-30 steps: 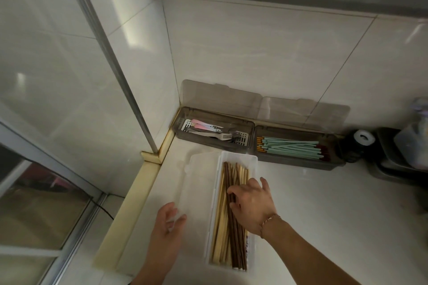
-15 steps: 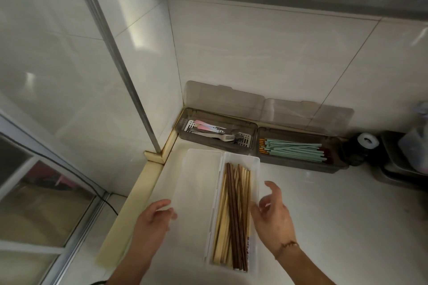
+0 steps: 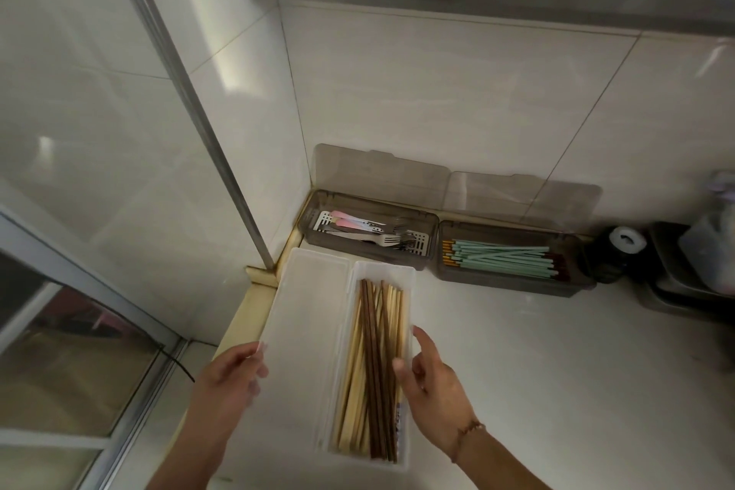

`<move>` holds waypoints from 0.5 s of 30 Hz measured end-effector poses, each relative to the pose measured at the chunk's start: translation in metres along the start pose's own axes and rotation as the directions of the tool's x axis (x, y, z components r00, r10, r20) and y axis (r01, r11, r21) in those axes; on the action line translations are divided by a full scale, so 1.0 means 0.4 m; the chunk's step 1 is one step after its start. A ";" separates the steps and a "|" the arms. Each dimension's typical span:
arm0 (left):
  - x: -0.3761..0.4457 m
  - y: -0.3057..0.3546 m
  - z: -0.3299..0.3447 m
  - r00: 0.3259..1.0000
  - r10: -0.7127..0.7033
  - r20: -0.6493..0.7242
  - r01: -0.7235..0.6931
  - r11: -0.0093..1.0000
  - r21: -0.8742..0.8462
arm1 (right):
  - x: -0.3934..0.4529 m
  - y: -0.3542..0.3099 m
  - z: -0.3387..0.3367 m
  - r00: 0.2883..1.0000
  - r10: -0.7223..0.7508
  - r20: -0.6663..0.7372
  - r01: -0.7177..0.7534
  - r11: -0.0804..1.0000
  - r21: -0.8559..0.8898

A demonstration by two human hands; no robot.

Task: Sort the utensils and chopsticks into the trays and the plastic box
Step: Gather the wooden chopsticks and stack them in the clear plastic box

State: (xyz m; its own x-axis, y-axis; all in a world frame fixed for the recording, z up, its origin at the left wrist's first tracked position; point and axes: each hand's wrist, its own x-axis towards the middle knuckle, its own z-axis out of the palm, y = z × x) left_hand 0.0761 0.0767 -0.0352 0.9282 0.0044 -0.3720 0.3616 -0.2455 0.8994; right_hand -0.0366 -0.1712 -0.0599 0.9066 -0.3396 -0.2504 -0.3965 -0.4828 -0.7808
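A clear plastic box lies on the white counter, holding several brown and pale wooden chopsticks. Its flat lid lies open to the left. My left hand is at the lid's left edge with fingertips touching the rim. My right hand sits at the box's right wall, fingers loosely bent over the rim. Behind stand two grey trays: the left tray holds forks and pastel-handled utensils, the right tray holds mint-green chopsticks.
Tiled walls enclose the corner at back and left, with a metal strip running down. A black roll holder and a dark tray with a bag stand at the right. A window lies lower left.
My right hand has lifted off the chopsticks and moved to the box's right wall. My left hand slid from the counter to the lid's left edge.
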 end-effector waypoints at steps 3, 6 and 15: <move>-0.009 0.025 -0.011 1.000 0.004 0.000 -0.004 0.999 -0.037 | -0.032 0.022 0.004 0.999 0.012 0.035 -0.017 0.991 0.136; -0.039 0.069 -0.020 0.996 0.056 0.066 -0.052 0.997 -0.063 | -0.046 0.030 0.003 0.991 0.034 0.127 -0.057 0.983 0.177; -0.176 0.108 0.097 0.790 0.445 0.421 -0.557 0.809 0.189 | 0.003 0.032 -0.044 0.996 0.077 0.053 -0.091 0.927 0.365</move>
State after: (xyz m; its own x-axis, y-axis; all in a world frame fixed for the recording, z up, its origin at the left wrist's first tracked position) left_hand 0.0228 0.0281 0.0210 0.8578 -0.5140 0.0102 -0.2407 -0.3841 0.8914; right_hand -0.0432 -0.1918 -0.0601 0.8797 -0.3327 -0.3397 -0.3973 -0.1217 -0.9096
